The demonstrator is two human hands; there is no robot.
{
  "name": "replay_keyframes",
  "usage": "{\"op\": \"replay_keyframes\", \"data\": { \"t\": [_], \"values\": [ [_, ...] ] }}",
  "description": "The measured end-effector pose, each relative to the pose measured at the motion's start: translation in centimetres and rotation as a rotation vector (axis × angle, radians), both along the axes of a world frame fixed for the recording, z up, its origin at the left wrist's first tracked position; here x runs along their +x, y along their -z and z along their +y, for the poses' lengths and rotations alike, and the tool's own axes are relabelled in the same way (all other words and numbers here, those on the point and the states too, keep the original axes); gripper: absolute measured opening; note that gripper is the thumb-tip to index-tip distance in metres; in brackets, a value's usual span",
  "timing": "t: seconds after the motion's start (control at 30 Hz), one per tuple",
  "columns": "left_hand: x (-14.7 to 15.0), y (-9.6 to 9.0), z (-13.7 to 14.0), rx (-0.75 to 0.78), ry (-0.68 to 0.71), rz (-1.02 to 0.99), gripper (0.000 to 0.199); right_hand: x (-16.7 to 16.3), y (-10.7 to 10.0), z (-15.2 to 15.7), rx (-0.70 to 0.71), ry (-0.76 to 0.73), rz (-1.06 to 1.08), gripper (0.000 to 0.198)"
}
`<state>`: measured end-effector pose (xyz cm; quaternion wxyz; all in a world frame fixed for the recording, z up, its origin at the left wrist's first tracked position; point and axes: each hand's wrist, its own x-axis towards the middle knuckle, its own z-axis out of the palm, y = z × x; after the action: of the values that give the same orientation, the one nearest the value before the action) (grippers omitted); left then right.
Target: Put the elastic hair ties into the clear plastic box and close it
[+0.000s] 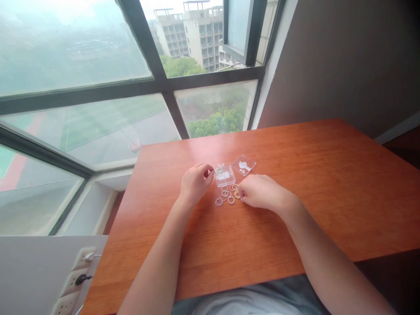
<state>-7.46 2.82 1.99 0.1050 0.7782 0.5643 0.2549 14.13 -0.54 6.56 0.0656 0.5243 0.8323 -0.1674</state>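
Note:
My left hand (196, 183) is at the left wall of a small clear plastic box (226, 180), thumb and fingers closed at its edge. A few rings (218, 170) lie inside the box at its left. Just in front of the box, several thin rings (231, 200) are spread on the table, some overlapping, pale and yellowish. My right hand (262, 191) is at the right side of this group, its fingers curled and pinched against a yellowish ring (237, 194). Its fingertips are partly hidden by the hand.
Behind my right hand lies a clear lid (244, 165) with a white mark on it. The wooden table (321, 183) reaches to the window frame (210, 81) at the back. Wall sockets (75, 280) with plugs are low on the left.

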Motion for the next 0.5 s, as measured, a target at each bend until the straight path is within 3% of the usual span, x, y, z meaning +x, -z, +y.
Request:
{"op": "replay_keyframes", "data": {
  "t": [0.23,0.5],
  "values": [
    [0.3,-0.6,-0.3,-0.022,0.024,0.023,0.014,-2.0,-0.9,-1.2,-0.020,-0.020,-0.188,0.019],
    [0.6,-0.8,-0.6,-0.053,0.093,0.013,0.013,-2.9,-0.5,-1.7,-0.020,0.020,-0.179,0.015]
  ]
}}
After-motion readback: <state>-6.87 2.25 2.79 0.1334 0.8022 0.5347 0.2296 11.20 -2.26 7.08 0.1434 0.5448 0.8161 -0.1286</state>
